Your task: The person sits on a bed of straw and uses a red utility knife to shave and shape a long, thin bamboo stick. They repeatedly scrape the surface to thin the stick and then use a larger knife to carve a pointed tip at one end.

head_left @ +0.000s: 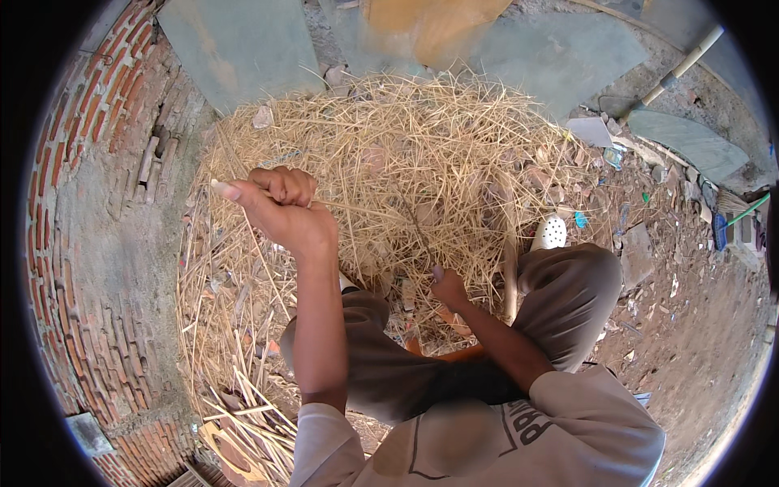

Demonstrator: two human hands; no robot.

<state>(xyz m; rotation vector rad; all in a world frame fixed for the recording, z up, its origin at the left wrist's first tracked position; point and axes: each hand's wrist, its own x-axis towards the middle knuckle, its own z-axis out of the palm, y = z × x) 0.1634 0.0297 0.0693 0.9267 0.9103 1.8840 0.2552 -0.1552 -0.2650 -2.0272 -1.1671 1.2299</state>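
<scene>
My left hand (284, 207) is raised over the left side of the straw pile (454, 138), fingers curled closed. A pale straw stalk (349, 209) runs out of the fist to the right, and a light end pokes out by the thumb. Lower and nearer my body, my right hand (450, 290) is closed on a tool with a thin, dark, blade-like part (416, 223) that points up into the straw. Its handle is mostly hidden in my fingers, so I cannot tell its exact kind. Straw surrounds the blade.
A worn brick wall (114, 243) stands on the left. Grey sheets (560, 61) lie beyond the straw. A wooden stick (510, 280) is by my right knee, near a white perforated shoe (550, 232). Thicker stalks (251, 414) lie at lower left. Rubble (641, 252) covers the right-hand ground.
</scene>
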